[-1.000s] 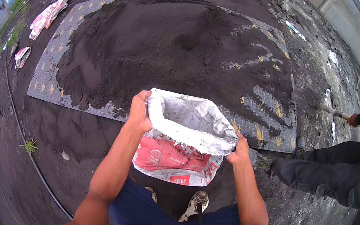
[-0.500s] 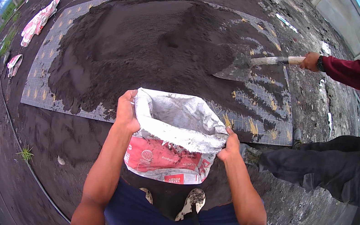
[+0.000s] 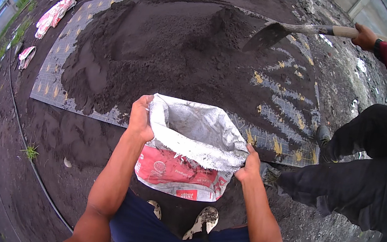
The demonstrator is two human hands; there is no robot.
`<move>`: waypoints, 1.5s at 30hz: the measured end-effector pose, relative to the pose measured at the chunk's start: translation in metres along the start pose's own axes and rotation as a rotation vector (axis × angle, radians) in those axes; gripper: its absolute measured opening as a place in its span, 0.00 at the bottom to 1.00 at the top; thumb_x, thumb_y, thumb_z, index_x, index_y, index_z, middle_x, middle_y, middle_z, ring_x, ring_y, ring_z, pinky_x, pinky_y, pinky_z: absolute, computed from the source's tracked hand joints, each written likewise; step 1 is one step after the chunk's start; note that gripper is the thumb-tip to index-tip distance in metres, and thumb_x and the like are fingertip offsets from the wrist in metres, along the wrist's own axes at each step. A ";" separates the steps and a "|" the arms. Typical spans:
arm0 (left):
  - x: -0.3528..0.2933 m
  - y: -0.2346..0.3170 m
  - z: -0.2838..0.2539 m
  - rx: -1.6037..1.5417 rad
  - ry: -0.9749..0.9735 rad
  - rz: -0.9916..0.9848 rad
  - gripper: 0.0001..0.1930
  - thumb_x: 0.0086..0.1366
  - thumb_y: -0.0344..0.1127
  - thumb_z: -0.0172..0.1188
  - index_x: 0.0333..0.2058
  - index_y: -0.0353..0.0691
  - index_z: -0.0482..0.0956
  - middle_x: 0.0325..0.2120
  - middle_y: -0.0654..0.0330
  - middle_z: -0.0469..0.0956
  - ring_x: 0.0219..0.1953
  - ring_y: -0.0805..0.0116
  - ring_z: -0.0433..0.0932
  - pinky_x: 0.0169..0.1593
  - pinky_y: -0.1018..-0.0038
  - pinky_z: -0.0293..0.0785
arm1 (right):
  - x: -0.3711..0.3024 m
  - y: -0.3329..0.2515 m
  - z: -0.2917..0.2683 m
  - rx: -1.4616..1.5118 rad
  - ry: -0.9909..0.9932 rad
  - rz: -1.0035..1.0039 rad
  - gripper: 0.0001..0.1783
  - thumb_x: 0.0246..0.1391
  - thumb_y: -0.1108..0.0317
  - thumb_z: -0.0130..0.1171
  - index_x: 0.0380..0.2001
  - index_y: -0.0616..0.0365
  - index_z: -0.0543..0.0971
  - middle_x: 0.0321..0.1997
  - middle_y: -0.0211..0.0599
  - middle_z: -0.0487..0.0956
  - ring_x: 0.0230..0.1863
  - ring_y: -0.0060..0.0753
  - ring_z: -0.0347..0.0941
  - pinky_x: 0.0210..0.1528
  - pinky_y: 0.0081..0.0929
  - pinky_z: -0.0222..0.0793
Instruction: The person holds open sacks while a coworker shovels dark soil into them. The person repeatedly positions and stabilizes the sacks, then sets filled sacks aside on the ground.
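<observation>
Between my hands hangs a red and white woven sack (image 3: 176,170), its white rim folded outward and its mouth held wide. My left hand (image 3: 141,118) grips the rim at the left corner, fingers wrapped over the edge. At the right corner my right hand (image 3: 249,165) pinches the rim, thumb on top. Grey inner walls show through the mouth; the bottom inside is hidden. Just beyond the sack lies a broad heap of dark sand (image 3: 165,42). At its right side a co-worker's hand (image 3: 365,37) holds a shovel (image 3: 310,29), whose blade is tilted over the sand.
The heap rests on a grey patterned sheet (image 3: 50,83) with yellow marks. The co-worker's dark-trousered legs (image 3: 343,181) stand close on my right. Crumpled red and white sacks (image 3: 58,13) lie at the far left. A thin black hose (image 3: 21,131) runs along the left ground.
The shovel has lifted and swung away to the far side of the heap, and the co-worker's leg has stepped forward. My hands still hold the sack in nearly the same place.
</observation>
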State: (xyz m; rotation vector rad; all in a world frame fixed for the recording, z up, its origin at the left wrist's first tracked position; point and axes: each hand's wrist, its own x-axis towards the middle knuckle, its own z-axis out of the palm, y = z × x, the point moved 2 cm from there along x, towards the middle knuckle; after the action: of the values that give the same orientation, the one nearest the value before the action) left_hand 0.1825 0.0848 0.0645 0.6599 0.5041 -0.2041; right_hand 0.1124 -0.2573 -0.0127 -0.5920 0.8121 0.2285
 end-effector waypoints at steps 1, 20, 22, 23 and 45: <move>0.001 0.000 -0.001 0.000 -0.009 -0.008 0.15 0.70 0.42 0.47 0.35 0.39 0.78 0.27 0.58 0.80 0.29 0.62 0.79 0.36 0.61 0.78 | 0.000 0.000 0.000 -0.008 0.013 -0.005 0.18 0.69 0.59 0.50 0.52 0.62 0.77 0.52 0.47 0.81 0.52 0.51 0.79 0.58 0.59 0.74; 0.019 -0.003 -0.013 0.028 0.000 -0.048 0.16 0.72 0.42 0.46 0.41 0.38 0.79 0.35 0.57 0.82 0.37 0.59 0.82 0.46 0.59 0.79 | 0.003 -0.001 0.018 -0.057 0.078 -0.051 0.19 0.69 0.59 0.50 0.52 0.62 0.77 0.51 0.46 0.82 0.51 0.50 0.80 0.59 0.58 0.74; 0.018 -0.003 -0.015 0.044 -0.006 -0.040 0.16 0.73 0.42 0.47 0.41 0.38 0.80 0.36 0.57 0.83 0.38 0.60 0.82 0.46 0.60 0.80 | 0.004 -0.003 0.020 -0.052 0.075 -0.050 0.18 0.69 0.60 0.51 0.52 0.62 0.76 0.51 0.46 0.82 0.51 0.50 0.80 0.58 0.57 0.75; 0.018 -0.003 -0.016 0.030 -0.011 -0.032 0.17 0.72 0.43 0.47 0.42 0.36 0.79 0.38 0.53 0.82 0.40 0.57 0.82 0.48 0.58 0.79 | 0.005 -0.003 0.021 -0.050 0.071 -0.034 0.18 0.69 0.60 0.51 0.52 0.62 0.76 0.51 0.46 0.82 0.51 0.50 0.80 0.58 0.57 0.75; 0.004 -0.005 -0.043 -0.055 -0.030 -0.016 0.21 0.76 0.45 0.45 0.49 0.32 0.76 0.46 0.46 0.80 0.50 0.49 0.80 0.61 0.50 0.73 | 0.044 0.001 0.032 -0.118 -0.049 0.061 0.21 0.71 0.57 0.47 0.54 0.63 0.75 0.54 0.47 0.81 0.54 0.50 0.79 0.58 0.58 0.75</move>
State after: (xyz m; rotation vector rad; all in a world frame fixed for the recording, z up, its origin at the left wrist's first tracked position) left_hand 0.1673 0.1082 0.0307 0.5990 0.4848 -0.2138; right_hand 0.1611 -0.2393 -0.0280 -0.6709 0.7739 0.3474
